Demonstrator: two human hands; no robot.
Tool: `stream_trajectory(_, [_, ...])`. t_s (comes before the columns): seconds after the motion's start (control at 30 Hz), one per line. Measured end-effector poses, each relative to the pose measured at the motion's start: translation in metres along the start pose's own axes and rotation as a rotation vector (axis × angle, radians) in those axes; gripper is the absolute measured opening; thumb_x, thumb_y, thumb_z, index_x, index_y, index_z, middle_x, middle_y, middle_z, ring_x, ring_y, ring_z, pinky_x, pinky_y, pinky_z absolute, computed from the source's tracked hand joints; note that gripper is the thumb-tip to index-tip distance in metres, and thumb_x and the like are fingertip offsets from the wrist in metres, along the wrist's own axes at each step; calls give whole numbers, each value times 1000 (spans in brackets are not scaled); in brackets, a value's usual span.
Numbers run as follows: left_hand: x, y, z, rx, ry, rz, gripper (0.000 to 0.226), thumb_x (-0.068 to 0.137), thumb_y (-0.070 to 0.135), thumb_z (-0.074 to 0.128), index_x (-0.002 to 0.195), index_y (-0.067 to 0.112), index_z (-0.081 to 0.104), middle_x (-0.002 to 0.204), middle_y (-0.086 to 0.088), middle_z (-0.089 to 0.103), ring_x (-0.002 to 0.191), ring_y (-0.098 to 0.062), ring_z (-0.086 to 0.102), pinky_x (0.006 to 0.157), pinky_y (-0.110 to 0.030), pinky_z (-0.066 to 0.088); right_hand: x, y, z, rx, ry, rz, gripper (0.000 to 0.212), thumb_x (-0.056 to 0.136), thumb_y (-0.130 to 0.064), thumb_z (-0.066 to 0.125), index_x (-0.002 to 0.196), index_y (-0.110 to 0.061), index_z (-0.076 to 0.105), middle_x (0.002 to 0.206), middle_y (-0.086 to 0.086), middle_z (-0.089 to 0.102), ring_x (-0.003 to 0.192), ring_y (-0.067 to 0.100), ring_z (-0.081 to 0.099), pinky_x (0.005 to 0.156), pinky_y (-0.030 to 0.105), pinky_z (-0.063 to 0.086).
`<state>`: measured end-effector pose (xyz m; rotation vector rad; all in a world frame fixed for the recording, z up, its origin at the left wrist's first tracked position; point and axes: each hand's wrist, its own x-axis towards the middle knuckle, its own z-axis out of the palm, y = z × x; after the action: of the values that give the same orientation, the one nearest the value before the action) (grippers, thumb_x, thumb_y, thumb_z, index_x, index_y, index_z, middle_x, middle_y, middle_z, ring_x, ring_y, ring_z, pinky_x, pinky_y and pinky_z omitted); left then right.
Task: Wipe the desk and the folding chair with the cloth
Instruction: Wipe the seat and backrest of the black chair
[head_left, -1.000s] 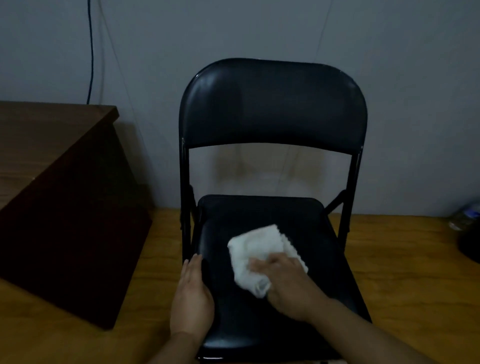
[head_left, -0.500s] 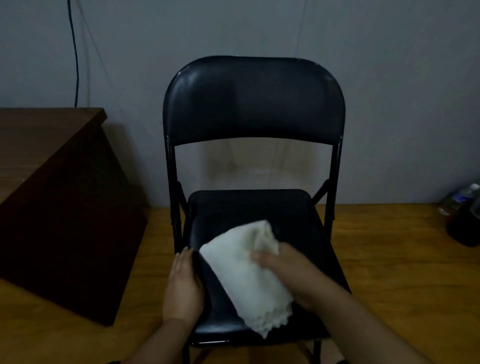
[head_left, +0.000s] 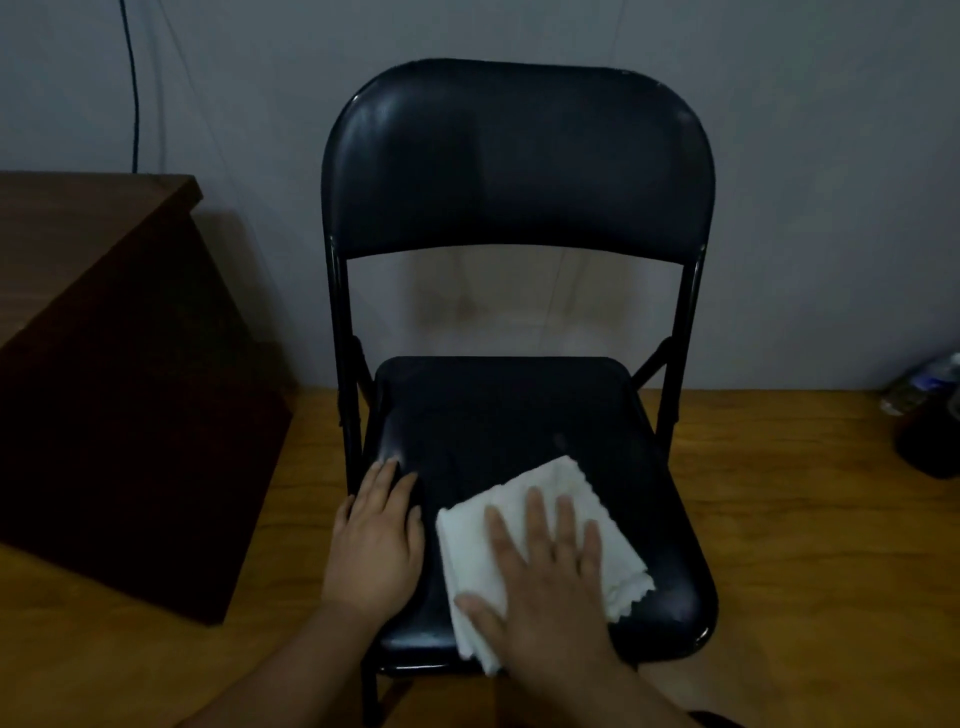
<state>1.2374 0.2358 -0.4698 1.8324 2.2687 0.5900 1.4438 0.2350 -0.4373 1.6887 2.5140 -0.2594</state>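
cloth (white) — flat under right hand | folding chair seat

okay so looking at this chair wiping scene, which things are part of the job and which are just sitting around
Part of the job:
white cloth, pressed flat under the right hand
black folding chair, its seat steadied by the left hand
brown desk, at the left

Just lying about:
plastic bottle on the floor at the right
dark object beside it
cable down the wall

One head-worn wide-angle view looks forward and down from close above the near edge of the folding chair, facing the far wall; the desk sits left.
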Motion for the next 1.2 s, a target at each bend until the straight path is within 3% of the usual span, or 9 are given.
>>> stream_trajectory(0.07, [0, -1, 0, -29, -7, -3, 46, 102, 32, 41, 146, 20, 47, 162, -2, 34, 153, -16, 21, 120, -46, 30, -15, 16, 3, -56, 67, -80, 90, 82, -83, 41, 155, -30, 40, 161, 21, 36, 143, 52, 35, 109, 61, 19])
stream_trajectory(0.17, [1, 0, -1, -55, -15, 7, 45, 103, 31, 40, 146, 19, 48, 162, -3, 33, 153, -17, 21, 120, -47, 31, -30, 68, 4, -137, 83, -30, 90, 80, -84, 40, 155, -34, 38, 160, 18, 40, 140, 52, 41, 111, 58, 17])
stream_trajectory(0.2, [1, 0, -2, -60, -17, 6, 45, 103, 31, 39, 145, 19, 49, 162, -3, 32, 153, -17, 21, 120, -47, 31, -29, 85, 3, -129, 55, 18, 90, 80, -87, 33, 157, -40, 29, 165, 16, 31, 146, 51, 33, 114, 58, 13])
stream_trajectory(0.3, [2, -1, 0, -73, -19, 4, 45, 103, 29, 38, 145, 19, 48, 163, -3, 32, 153, -15, 19, 121, -46, 29, -3, 118, 0, -50, -54, 131, 90, 73, -96, 2, 150, -56, -24, 169, 1, -24, 154, 37, -21, 123, 54, -8])
stream_trajectory(0.33, [2, -2, 0, -73, -22, 3, 45, 102, 28, 38, 146, 19, 48, 163, -2, 31, 153, -15, 18, 122, -45, 28, 13, 123, 0, -27, -42, 152, 90, 72, -95, -1, 147, -55, -30, 168, 0, -27, 153, 35, -25, 123, 55, -9])
stream_trajectory(0.5, [2, -2, 0, -95, -31, 0, 45, 102, 22, 41, 147, 19, 47, 163, -3, 30, 154, -15, 17, 122, -46, 28, 126, 124, -18, 28, 67, 173, 94, 75, -90, 7, 156, -47, -11, 172, 6, -13, 155, 38, -13, 124, 60, -3])
stream_trajectory(0.77, [1, -1, -1, -137, 14, 0, 44, 103, 20, 41, 146, 18, 48, 163, -1, 31, 152, -10, 15, 124, -39, 22, 229, 85, -37, 63, 64, 226, 97, 76, -90, 8, 159, -41, -4, 172, 9, -10, 154, 44, -11, 120, 66, -9])
stream_trajectory(1.03, [2, -4, 3, -251, 137, -61, 41, 101, 21, 39, 138, 14, 54, 156, -2, 40, 149, -11, 26, 120, -27, 20, 239, -65, -24, 73, 61, -124, 93, 83, -85, 23, 160, -38, 2, 172, 10, -8, 153, 46, -15, 116, 67, -16])
stream_trajectory(1.2, [0, -4, -6, -478, 275, -155, 44, 97, 33, 32, 135, 17, 47, 137, 3, 45, 124, 0, 40, 108, -23, 33, 207, -74, -12, 43, 59, -270, 88, 86, -81, 27, 160, -40, 2, 172, 8, -12, 153, 43, -18, 118, 65, -16])
